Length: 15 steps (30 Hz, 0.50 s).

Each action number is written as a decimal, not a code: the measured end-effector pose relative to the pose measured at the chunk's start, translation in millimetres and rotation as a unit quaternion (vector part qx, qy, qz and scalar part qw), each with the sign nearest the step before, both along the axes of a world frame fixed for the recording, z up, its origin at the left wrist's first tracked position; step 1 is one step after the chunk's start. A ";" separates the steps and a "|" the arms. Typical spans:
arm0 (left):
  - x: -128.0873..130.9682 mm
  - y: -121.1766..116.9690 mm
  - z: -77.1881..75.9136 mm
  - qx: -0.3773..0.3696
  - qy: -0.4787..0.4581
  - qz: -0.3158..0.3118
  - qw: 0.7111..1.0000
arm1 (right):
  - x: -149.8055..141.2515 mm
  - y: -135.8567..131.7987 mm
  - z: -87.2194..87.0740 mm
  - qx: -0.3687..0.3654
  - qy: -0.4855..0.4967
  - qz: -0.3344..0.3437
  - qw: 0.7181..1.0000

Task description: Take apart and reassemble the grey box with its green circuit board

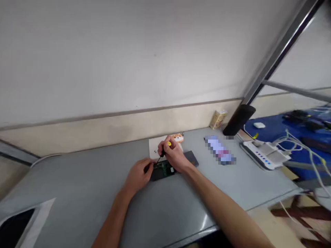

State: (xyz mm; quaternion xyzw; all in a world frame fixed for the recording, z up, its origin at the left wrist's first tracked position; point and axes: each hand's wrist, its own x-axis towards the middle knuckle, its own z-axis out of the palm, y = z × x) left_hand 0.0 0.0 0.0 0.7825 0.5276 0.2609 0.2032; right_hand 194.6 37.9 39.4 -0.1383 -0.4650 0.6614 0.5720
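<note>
An opened black device with a green circuit board (165, 169) lies on the grey table. At its left end is my left hand (139, 174), its fingers and thumb closed on the upper left corner. My right hand (173, 153) grips a small screwdriver (162, 154) with a dark handle and a yellow end. The shaft slants down to the board's upper left part, close to my left fingertips; the exact contact is too small to see. Behind the device lies a white sheet (153, 144) with several tiny dark pieces on it. A dark flat panel (191, 158) rests beside my right wrist.
An orange-and-white animal-face item (178, 137) sits by the sheet. Farther right are a phone (219, 150), a small box (218, 119), a black upright object (239, 120) and a white power strip (258, 156) with cables. A dark-screened object (17, 227) is at lower left.
</note>
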 end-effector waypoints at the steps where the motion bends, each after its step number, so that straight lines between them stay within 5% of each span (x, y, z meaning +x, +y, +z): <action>1: 0.4 0.0 0.4 0.001 0.000 -0.001 1.000 | -0.6 -0.1 -0.5 -0.006 -0.001 -0.004 1.000; 15: 3.3 0.2 2.4 0.016 0.003 0.011 1.000 | -0.6 0.7 3.4 -0.034 0.018 -0.005 0.999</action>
